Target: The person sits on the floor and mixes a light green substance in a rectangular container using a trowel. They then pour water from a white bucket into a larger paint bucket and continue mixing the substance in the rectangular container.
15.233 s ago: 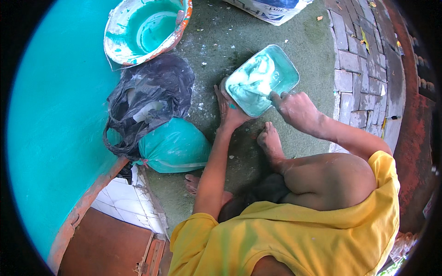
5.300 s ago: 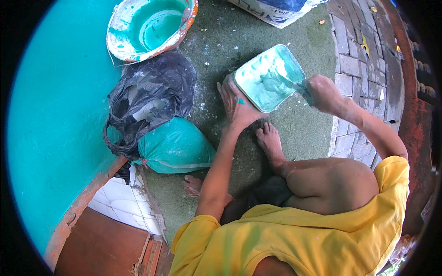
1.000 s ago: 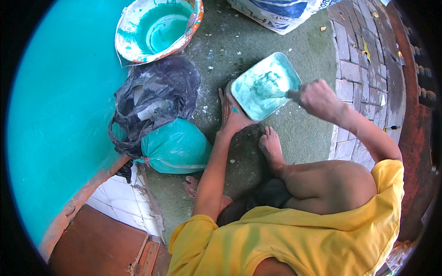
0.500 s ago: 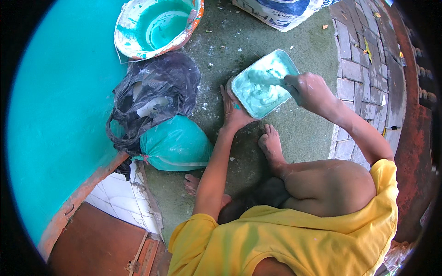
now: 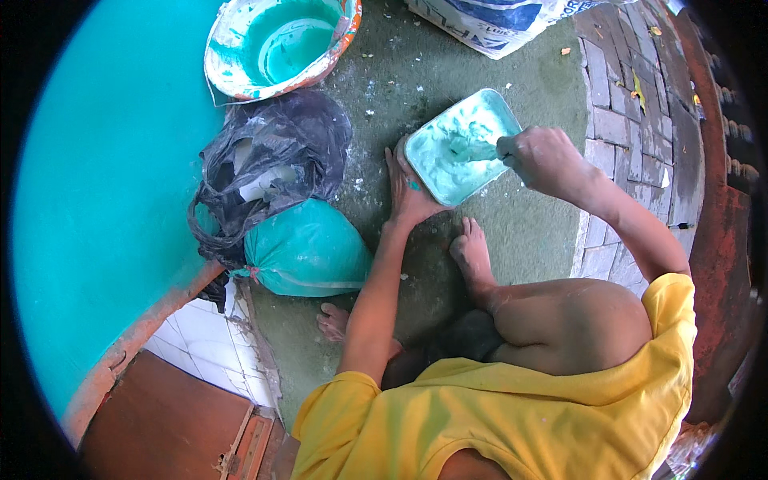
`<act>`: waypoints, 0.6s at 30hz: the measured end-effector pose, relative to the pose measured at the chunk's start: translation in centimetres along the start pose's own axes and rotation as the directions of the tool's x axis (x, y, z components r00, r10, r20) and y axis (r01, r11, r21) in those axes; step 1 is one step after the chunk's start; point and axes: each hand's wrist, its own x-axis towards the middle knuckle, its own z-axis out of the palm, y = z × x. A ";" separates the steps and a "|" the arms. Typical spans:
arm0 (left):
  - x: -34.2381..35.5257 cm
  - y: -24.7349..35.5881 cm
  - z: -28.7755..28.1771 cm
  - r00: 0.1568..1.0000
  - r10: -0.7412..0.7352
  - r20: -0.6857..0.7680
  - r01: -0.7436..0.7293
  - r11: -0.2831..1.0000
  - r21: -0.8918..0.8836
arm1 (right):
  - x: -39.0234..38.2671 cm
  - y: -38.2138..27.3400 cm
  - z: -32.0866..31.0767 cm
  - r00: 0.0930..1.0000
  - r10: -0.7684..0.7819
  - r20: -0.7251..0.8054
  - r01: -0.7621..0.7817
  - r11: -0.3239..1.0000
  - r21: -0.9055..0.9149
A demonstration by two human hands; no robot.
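Note:
A rectangular pale-turquoise tub (image 5: pixel 436 136) of thick mint-white paste sits just above my bare feet on the concrete. My left hand (image 5: pixel 410 184) grips the tub's lower-left side, with a turquoise smear on its back and some fingers hidden behind the tub. My right hand (image 5: pixel 536 160) is closed in a fist round the handle of a paste-coated mixing tool (image 5: pixel 474 149), whose far end dips into the paste; its exact shape is unclear. Beside my left forearm lie a knotted turquoise bag (image 5: pixel 304 248) and a crumpled black plastic bag (image 5: pixel 272 144) with pale scraps in it.
A paint-streaked bucket (image 5: pixel 280 44) holding turquoise liquid stands at upper left, a white-and-blue sack (image 5: pixel 488 24) at top. A turquoise wall (image 5: pixel 112 176) fills the left, above white tiles and a brown panel (image 5: pixel 168 416). Grey pavers (image 5: pixel 624 120) run along the right, beyond the concrete edge.
Over recent seconds my right hand has moved the tool about inside the tub, and the paste's swirls differ. Earliest, the paste showed whiter lumps. My left hand still holds the tub.

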 end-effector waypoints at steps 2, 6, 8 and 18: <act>-0.3 -0.2 0.2 0.999 -0.029 0.033 0.028 0.999 0.022 | -0.2 -0.9 -0.2 0.999 0.014 -0.051 -0.012 0.999 0.035; -0.2 -0.2 0.4 0.993 -0.088 0.077 0.089 0.996 -0.010 | 1.2 -2.7 1.3 0.998 0.003 -0.063 -0.002 1.000 0.025; 0.0 0.1 0.6 0.992 -0.090 0.086 0.096 0.993 -0.066 | 1.4 -2.5 3.6 0.999 -0.028 -0.043 0.027 0.999 -0.027; -0.2 -0.3 -0.1 0.997 -0.024 0.076 0.016 0.994 0.107 | -0.7 1.1 -0.9 0.999 0.040 -0.025 -0.041 0.998 -0.054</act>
